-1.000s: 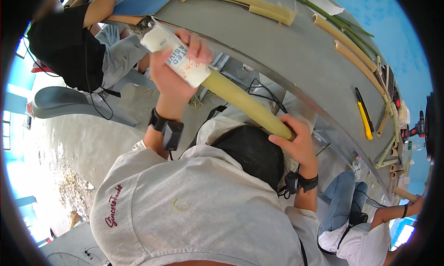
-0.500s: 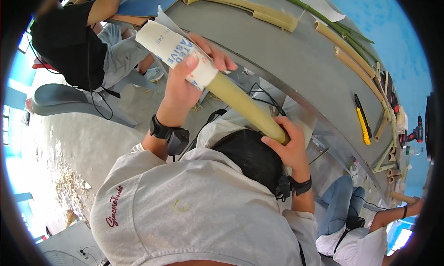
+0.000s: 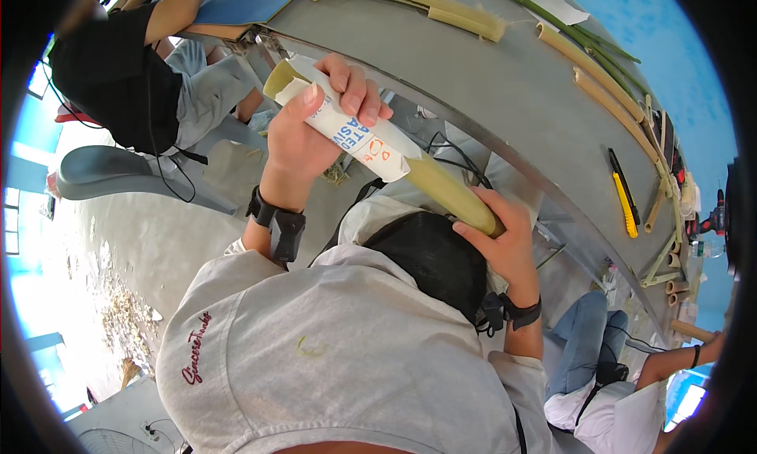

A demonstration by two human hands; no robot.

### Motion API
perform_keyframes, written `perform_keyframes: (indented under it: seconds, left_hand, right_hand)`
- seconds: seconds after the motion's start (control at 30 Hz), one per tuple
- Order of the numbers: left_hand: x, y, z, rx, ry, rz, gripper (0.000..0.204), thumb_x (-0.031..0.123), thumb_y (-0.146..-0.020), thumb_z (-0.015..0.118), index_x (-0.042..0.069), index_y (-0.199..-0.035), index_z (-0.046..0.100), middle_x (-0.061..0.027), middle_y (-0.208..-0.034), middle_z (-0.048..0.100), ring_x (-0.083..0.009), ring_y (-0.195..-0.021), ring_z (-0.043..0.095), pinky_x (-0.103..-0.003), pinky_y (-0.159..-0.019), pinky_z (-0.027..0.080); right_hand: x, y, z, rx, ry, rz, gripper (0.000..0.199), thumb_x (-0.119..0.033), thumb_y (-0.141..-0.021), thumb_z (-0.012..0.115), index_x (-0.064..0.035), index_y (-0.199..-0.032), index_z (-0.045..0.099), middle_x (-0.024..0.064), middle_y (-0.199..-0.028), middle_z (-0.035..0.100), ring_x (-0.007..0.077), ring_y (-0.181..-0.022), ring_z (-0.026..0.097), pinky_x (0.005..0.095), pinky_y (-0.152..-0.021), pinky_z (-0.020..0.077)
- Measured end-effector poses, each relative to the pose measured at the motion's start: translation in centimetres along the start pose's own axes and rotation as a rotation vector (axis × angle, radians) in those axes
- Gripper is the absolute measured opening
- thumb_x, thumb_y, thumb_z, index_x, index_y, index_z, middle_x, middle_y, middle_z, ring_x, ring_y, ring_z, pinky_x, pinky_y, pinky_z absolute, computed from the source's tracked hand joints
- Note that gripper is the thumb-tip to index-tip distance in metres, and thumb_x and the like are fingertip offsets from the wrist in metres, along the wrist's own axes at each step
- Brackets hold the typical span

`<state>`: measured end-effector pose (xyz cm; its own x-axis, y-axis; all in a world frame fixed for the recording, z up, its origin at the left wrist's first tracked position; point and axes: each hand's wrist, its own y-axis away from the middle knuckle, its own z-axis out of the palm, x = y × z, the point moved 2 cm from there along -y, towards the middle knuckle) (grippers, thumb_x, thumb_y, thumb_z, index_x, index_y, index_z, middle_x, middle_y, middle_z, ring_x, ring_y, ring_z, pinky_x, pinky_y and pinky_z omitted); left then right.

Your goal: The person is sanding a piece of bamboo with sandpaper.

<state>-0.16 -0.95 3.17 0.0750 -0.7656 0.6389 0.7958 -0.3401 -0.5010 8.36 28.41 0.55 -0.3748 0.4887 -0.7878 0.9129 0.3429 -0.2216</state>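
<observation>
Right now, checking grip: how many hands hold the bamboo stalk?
2. On the bamboo stalk, the left hand wraps the paper-covered upper end; the right hand grips the bare lower end.

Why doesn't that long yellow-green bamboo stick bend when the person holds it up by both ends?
The long yellow-green bamboo stick probably is stiff: it stays straight between the left hand and right hand. It looks hollow at its top end, so likely light for its length. Being round, it might roll if laid on the grey table.
</observation>
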Motion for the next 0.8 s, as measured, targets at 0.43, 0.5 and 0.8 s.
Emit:
perform_keyframes:
  seconds: [0.43, 0.5, 0.8]
  left_hand:
    - [-7.8, 0.9, 4.7, -0.129, -0.003, -0.043, 0.043, 0.049, -0.098, 0.072, 0.013, -0.102, 0.047, -0.0013, -0.087, 0.053, -0.0211, -0.084, 0.059, -0.042, -0.090, 0.051]
    - [-7.1, 0.7, 4.0, -0.020, 0.035, -0.032, 0.046, 0.053, -0.098, 0.070, 0.014, -0.103, 0.048, -0.0002, -0.086, 0.053, -0.0204, -0.085, 0.058, -0.041, -0.089, 0.050]
    - [-1.3, -0.1, 0.3, 0.078, 0.206, 0.121, 0.065, 0.074, -0.084, 0.066, 0.015, -0.106, 0.051, 0.0059, -0.082, 0.052, -0.0134, -0.077, 0.052, -0.036, -0.086, 0.046]
  right_hand:
    - [-3.0, -1.9, 1.6, -0.059, -0.111, 0.021, 0.043, -0.022, -0.085, 0.085, -0.0015, -0.119, 0.070, 0.0159, -0.088, 0.072, 0.0300, -0.075, 0.068, 0.0344, -0.073, 0.0528]
    - [-2.8, -1.7, 1.4, -0.055, -0.029, 0.030, 0.041, -0.023, -0.085, 0.085, -0.0020, -0.117, 0.070, 0.0156, -0.087, 0.071, 0.0307, -0.074, 0.067, 0.0350, -0.071, 0.0524]
    - [-2.9, -1.4, 0.9, -0.056, -0.017, -0.026, 0.042, -0.025, -0.086, 0.084, -0.0037, -0.118, 0.069, 0.0157, -0.090, 0.072, 0.0318, -0.077, 0.068, 0.0344, -0.073, 0.0531]
